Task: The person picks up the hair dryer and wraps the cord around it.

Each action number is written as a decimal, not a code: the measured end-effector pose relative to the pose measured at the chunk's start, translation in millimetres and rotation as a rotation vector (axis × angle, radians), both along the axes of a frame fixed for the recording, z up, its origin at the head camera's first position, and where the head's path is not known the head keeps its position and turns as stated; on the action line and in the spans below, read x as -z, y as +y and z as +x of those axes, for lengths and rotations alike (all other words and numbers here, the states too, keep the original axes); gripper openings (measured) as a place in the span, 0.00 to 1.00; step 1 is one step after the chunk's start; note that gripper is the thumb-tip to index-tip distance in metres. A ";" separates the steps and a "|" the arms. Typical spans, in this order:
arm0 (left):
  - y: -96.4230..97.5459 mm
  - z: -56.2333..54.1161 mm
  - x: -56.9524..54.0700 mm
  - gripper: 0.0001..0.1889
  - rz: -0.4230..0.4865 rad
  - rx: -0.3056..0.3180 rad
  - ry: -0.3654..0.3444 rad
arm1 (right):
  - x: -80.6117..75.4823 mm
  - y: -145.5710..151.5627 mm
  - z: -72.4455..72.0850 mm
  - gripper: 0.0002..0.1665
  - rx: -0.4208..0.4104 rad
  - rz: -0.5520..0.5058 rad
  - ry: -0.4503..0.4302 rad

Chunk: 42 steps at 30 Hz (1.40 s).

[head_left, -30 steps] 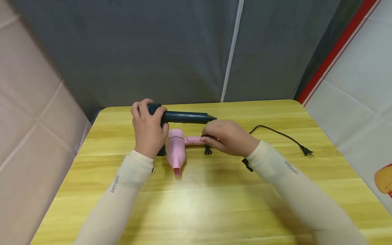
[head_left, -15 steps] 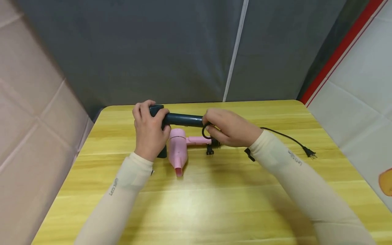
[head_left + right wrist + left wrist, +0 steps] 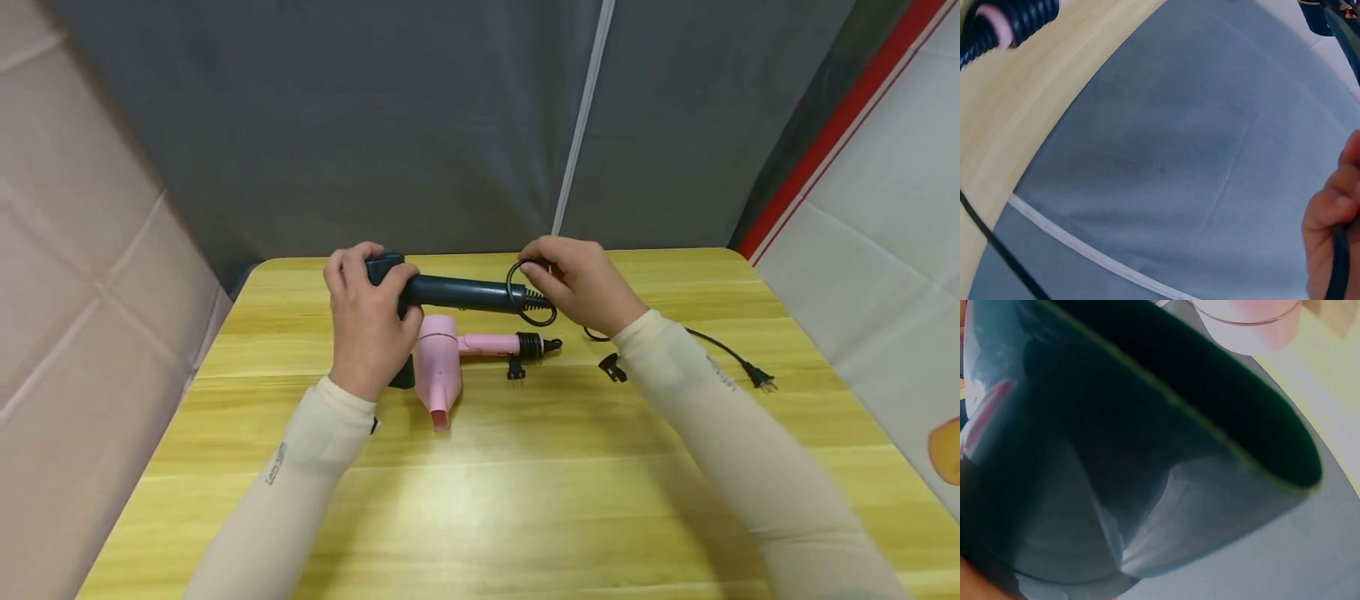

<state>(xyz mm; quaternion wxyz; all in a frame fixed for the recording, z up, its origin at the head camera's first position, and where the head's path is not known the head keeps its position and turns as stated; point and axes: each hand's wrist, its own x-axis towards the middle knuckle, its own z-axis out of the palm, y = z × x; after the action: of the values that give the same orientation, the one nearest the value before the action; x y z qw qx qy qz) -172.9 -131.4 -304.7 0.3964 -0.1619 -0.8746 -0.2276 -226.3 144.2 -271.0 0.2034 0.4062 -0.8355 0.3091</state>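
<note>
My left hand (image 3: 369,321) grips the barrel of a dark blue-green hair dryer (image 3: 467,293), whose handle points right above the table. In the left wrist view its nozzle (image 3: 1172,512) fills most of the picture. My right hand (image 3: 583,282) pinches the hair dryer's black cord (image 3: 540,323), which loops around the end of the handle. The cord also shows against the fingers in the right wrist view. Just below lies a pink hair dryer (image 3: 437,367) on the table, its black cord (image 3: 529,344) wound round its handle and its plug (image 3: 516,368) beside it.
The dark hair dryer's cord trails right to a two-pin plug (image 3: 759,377) on the wooden table (image 3: 480,517). A small black piece (image 3: 612,367) shows by the right sleeve. A grey curtain (image 3: 375,125) hangs behind the table's far edge.
My right hand has risen from beside the pink handle and carried the cord up around the dark handle's end. The pink dryer's wound cord is now uncovered. My left hand holds nearly still.
</note>
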 end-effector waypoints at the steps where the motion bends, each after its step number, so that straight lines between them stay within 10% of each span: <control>1: -0.3 0.2 -0.2 0.12 0.003 -0.001 0.008 | 0.9 -0.5 -0.1 0.06 0.019 -0.010 -0.015; 37: 4.0 4.2 -1.5 0.13 0.080 -0.019 0.053 | 27.5 -16.6 23.7 0.10 0.221 0.065 -0.183; 42: 2.9 4.1 -3.2 0.13 0.085 -0.046 0.051 | 33.6 -20.5 27.3 0.12 0.208 0.177 -0.056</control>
<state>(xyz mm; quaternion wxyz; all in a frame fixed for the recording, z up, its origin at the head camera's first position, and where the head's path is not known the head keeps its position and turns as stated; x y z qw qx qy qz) -168.8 -128.5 -301.4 0.4303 -0.1305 -0.8572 -0.2512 -198.9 123.7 -304.6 0.1744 0.3249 -0.9025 0.2224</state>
